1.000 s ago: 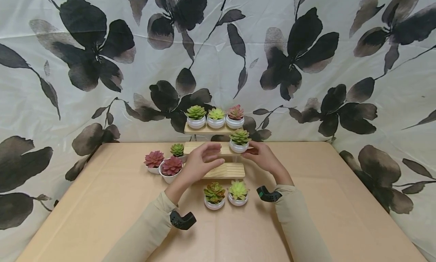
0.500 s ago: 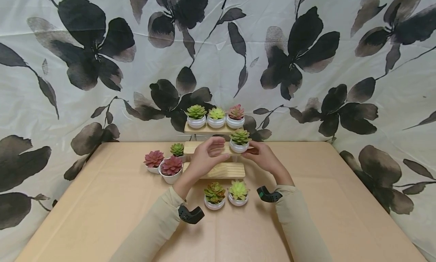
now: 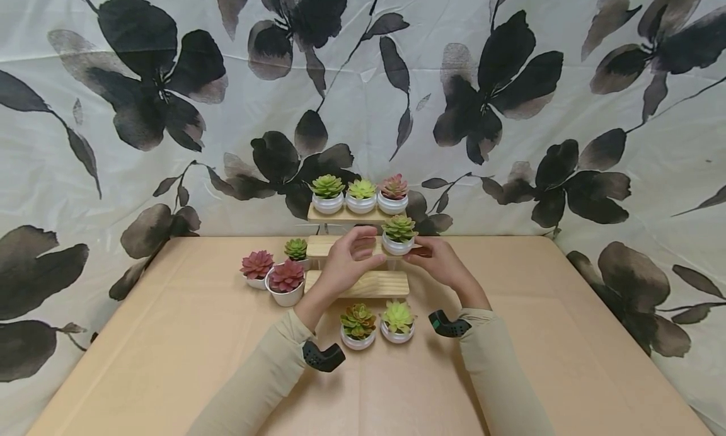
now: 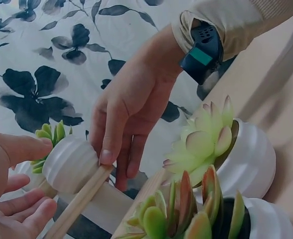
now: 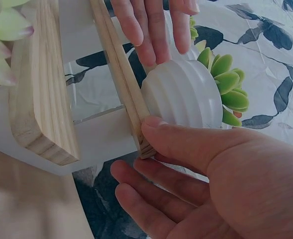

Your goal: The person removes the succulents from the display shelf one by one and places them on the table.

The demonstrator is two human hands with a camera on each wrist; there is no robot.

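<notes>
A green succulent in a white pot point(image 3: 399, 237) stands at the right end of the middle board of a wooden tiered plant stand point(image 3: 363, 285). My right hand point(image 3: 439, 263) pinches the end of that board, thumb on top beside the pot and fingers past the edge, as the right wrist view shows. My left hand point(image 3: 348, 259) hovers over the middle board, left of the pot, with fingers loosely bent and holding nothing. In the left wrist view, the left thumb is close to the white pot point(image 4: 71, 164); contact cannot be told.
On the top board point(image 3: 346, 217) sit three potted succulents point(image 3: 361, 195). In front of the stand are an orange-green succulent point(image 3: 358, 326) and a light green one point(image 3: 397, 321). Two red succulents point(image 3: 286, 281) and a small green one point(image 3: 295, 249) stand on the left.
My left hand has moved right and slightly up, closer to the potted succulent on the middle board. My right hand and the pot have stayed in place.
</notes>
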